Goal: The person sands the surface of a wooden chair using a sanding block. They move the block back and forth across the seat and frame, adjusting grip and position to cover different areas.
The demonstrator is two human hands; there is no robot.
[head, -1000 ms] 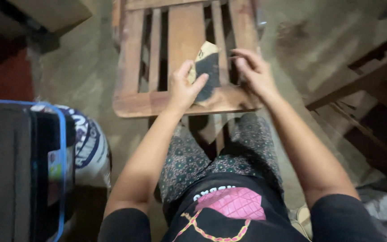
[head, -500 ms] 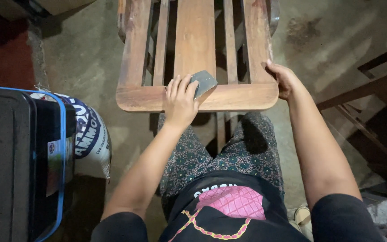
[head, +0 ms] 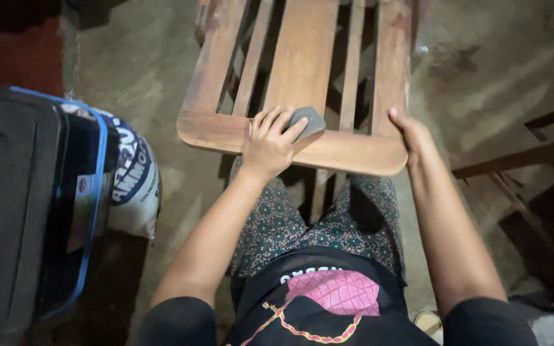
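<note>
Seen from above, in the upper middle of the frame: a slatted wooden frame (head: 302, 77), reddish-brown, its near crossbar running left to right above the lap. Left hand (head: 269, 142) at centre, fingers spread and pressed flat on a grey sanding pad (head: 308, 120), holding it against the near crossbar where the broad middle slat meets it. Right hand (head: 413, 133) right of centre, clasped over the frame's near right corner, thumb on top, fingers hidden beyond the edge. Below the crossbar, patterned trousers (head: 302, 224) and a dark top with a pink patch (head: 335, 291) at the bottom middle. Far left: a black case with a blue rim (head: 27, 205), a white printed sack (head: 133, 179) just beside it on the concrete floor (head: 136, 70). Right edge: dark wooden pieces (head: 533, 160), dimly lit.
</note>
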